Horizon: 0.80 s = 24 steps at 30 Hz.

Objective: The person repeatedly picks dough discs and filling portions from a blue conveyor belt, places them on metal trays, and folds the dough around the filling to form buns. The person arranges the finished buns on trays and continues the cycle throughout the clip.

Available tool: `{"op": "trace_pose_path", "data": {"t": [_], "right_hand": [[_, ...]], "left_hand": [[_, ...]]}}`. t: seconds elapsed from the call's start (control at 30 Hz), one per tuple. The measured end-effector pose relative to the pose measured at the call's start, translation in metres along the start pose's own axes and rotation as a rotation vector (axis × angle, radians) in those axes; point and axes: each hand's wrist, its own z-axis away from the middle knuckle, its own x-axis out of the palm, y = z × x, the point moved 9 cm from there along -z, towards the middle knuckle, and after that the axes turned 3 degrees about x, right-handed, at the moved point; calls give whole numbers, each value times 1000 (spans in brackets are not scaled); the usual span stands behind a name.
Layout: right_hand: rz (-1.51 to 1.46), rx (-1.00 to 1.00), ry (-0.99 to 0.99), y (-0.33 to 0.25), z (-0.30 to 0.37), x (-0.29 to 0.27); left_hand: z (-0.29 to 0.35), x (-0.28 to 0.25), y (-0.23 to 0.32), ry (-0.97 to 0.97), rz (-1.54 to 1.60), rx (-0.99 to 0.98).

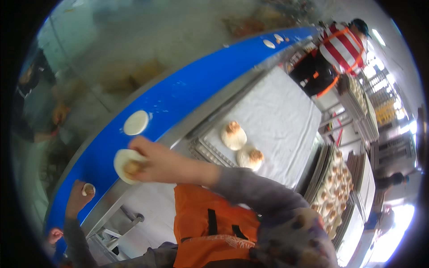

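My right hand (154,161) is closed round the edge of a flat white dough round (121,164), held over the near edge of the blue conveyor belt (178,96). A lump of light-brown filling (132,168) shows at its fingers. Lower left over the belt, my left hand (77,200) is closed on a small dough piece with brown filling (89,190). Farther along the belt lies a plain dough round (136,123). On the cloth-covered tray (277,111) to the right sit two dough rounds (234,136) with brown filling on top.
Another person's hand (55,235) is at the belt's lower left. Across the belt a co-worker's hands (60,114) show dimly. A person in a striped top (342,49) stands at the far right. Stacked trays of filled dough (333,192) stand on my right. Small dough pieces (269,43) lie far down the belt.
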Motion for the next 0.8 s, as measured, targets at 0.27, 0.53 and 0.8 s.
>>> {"op": "trace_pose_path", "data": {"t": [0.27, 0.53, 0.8], "right_hand": [[-453, 584, 659, 25, 339, -193], [5, 798, 700, 52, 392, -193], [-268, 727, 914, 41, 465, -191]], "left_hand": [[-6, 50, 176, -171, 1235, -280], [-123, 101, 519, -721, 1203, 515], [-163, 155, 629, -442, 497, 852]]}}
